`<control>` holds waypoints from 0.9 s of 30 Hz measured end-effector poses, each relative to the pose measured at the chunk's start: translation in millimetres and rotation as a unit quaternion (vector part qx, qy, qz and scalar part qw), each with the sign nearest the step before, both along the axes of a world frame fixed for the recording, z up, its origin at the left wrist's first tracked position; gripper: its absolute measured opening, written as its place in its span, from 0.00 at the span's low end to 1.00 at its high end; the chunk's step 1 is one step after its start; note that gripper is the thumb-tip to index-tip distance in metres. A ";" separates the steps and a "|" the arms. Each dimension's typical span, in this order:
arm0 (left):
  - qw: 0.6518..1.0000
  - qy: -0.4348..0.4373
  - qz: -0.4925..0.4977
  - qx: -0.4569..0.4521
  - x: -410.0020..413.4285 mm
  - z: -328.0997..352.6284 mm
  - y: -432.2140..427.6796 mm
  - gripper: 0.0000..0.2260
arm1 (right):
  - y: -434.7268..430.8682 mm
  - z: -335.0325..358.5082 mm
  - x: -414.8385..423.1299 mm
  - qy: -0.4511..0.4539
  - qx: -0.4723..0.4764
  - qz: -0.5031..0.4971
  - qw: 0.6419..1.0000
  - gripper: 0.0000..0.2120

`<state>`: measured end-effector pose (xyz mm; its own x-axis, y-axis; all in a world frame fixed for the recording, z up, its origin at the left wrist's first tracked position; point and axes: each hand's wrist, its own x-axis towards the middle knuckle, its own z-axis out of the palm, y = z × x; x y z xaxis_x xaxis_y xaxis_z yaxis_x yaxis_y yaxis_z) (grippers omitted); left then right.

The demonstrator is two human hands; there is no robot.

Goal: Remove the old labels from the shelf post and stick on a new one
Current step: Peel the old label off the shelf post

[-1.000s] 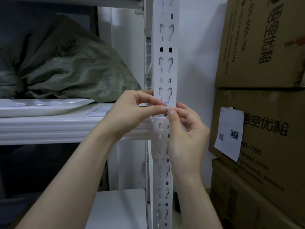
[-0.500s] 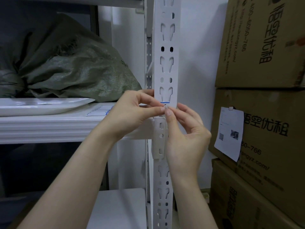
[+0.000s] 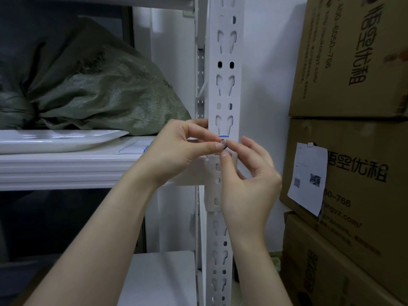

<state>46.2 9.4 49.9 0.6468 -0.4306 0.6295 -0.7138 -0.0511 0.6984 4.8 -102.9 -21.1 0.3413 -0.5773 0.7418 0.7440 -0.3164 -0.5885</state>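
A white slotted shelf post (image 3: 225, 69) runs up the middle of the view. A small white label with a blue top edge (image 3: 223, 136) sticks to the post, mostly hidden by my fingers. My left hand (image 3: 183, 151) and my right hand (image 3: 245, 177) meet in front of the post just below that blue edge. Thumb and forefinger tips of both hands pinch a small curled piece of label (image 3: 223, 144) between them. Its far end is hidden behind the fingertips.
A white shelf board (image 3: 66, 168) at the left carries a white tray (image 3: 55, 140), a green woven sack (image 3: 95, 89) and a blue-edged label sheet (image 3: 134, 147). Stacked cardboard boxes (image 3: 353, 168) stand at the right, one with a paper slip (image 3: 308, 177).
Both hands have stayed at the label while the fingertips shifted slightly. The right forefinger has lifted and the peeled bit of label now shows between the fingertips.
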 end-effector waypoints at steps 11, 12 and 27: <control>0.999 -0.008 -0.013 0.028 -3.9 0.3 1.9 0.06 | -4.1 -5.1 8.5 -0.040 -0.044 -0.083 0.995 0.02; 0.999 -0.009 -0.010 0.030 -3.8 0.3 1.9 0.07 | -4.0 -4.9 8.6 -0.041 -0.038 -0.080 0.995 0.02; 1.000 -0.017 0.005 0.024 -0.9 -0.8 0.2 0.10 | 1.0 -3.7 4.2 -0.030 -0.008 -0.047 0.998 0.03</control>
<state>45.3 9.6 49.1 0.6302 -0.4547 0.6294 -0.7358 -0.0911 0.6710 9.0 -102.0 -24.8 0.2410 -0.5929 0.7684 0.7443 -0.3952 -0.5384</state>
